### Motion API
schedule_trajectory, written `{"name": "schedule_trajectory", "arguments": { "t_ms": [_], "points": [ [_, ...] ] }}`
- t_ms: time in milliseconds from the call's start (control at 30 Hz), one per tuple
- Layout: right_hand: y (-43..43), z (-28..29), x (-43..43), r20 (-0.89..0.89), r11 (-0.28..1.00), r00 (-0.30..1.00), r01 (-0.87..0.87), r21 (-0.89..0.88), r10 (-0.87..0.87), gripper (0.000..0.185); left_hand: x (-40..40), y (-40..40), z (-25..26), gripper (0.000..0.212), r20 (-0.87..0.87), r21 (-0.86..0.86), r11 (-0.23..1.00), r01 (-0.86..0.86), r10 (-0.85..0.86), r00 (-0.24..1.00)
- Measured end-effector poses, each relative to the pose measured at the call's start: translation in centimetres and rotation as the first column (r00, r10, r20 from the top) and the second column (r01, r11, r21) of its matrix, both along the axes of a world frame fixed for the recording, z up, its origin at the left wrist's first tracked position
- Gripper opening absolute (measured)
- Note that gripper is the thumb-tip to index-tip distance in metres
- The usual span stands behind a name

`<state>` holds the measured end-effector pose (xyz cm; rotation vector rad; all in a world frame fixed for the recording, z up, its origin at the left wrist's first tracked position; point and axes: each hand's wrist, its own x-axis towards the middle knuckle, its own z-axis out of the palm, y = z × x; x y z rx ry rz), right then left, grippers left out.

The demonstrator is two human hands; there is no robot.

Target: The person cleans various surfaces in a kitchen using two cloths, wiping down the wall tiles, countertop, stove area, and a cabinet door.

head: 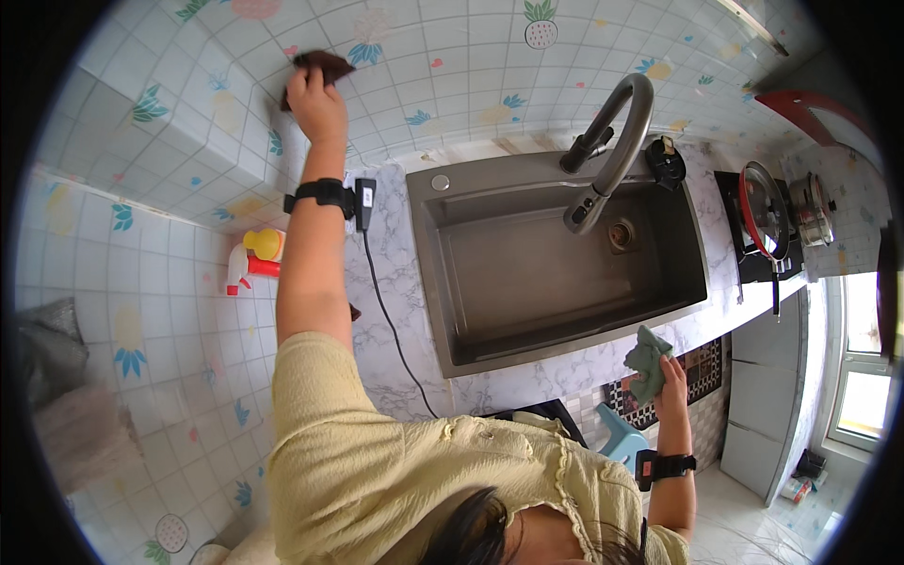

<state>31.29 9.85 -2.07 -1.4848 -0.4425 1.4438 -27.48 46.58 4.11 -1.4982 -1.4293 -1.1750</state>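
Observation:
My left hand is stretched up to the tiled wall behind the counter, gripping a dark brown cloth that lies against the tiles near the corner. A crumpled green cloth is held in my right hand, low in front of the counter's front edge. Between the two hands lies a grey-brown sink with a pull-out faucet arched over its basin.
A black cable with a plug-like box runs along the marble-patterned counter. Spray bottles stand at left, partly behind my arm. At right, a lidded red pan and a steel pot sit by the stove. A blue stool stands below.

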Motion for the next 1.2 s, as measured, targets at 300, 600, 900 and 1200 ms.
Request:
{"name": "schedule_trajectory", "arguments": {
  "t_ms": [300, 600, 900, 1200],
  "points": [
    [-0.2, 1.1, 0.0, 0.012, 1.0, 1.0, -0.001, -0.014, 0.002, 0.027, -0.4, -4.2, -9.8, 0.029, 0.436, -0.43, 0.903, -0.012, 0.219, 0.873],
    [-0.6, -1.5, 1.4, -0.017, 1.0, 1.0, -0.022, -0.006, 0.022, 0.026, -2.6, -8.8, -9.9, 0.037, 0.87, 0.375, 0.829, 0.415, -0.159, -0.467],
    [-0.8, -1.4, 3.1, 0.044, 1.0, 0.999, -0.009, -0.027, 0.01, 0.025, 3.9, -25.2, -11.3, 0.04, 0.807, 0.341, 0.747, 0.571, 0.078, -0.585],
    [-4.1, -4.9, 10.7, 0.075, 0.997, 0.996, 0.043, -0.06, -0.039, 0.025, 15.4, -35.5, -15.6, 0.03, 0.984, -0.031, 0.594, 0.804, 0.158, -0.079]
  ]
}}
